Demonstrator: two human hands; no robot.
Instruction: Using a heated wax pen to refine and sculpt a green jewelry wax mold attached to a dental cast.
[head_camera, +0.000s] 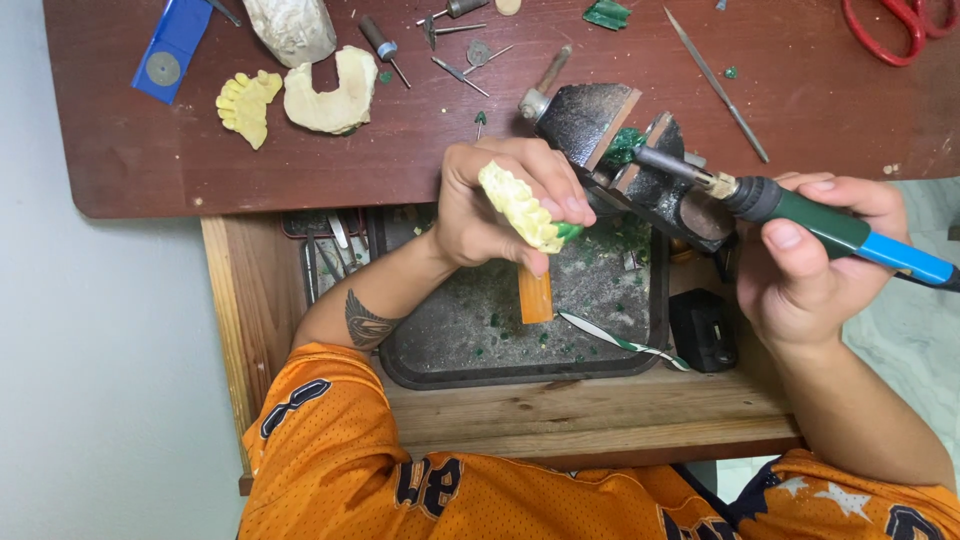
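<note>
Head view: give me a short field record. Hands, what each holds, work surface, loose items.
left hand: left hand grips a pale yellow dental cast with a green wax bit at its lower end
right hand: right hand holds a green and blue heated wax tool, tip toward the black vise
below hands: dark tray speckled with green wax chips, orange block standing in it
desk: brown desk with two more casts, burs, thin file, red scissors

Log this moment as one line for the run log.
left hand: holds yellow tooth cast | right hand: holds green-blue heated tool, tip at vise | below: dark tray with green shavings
</note>
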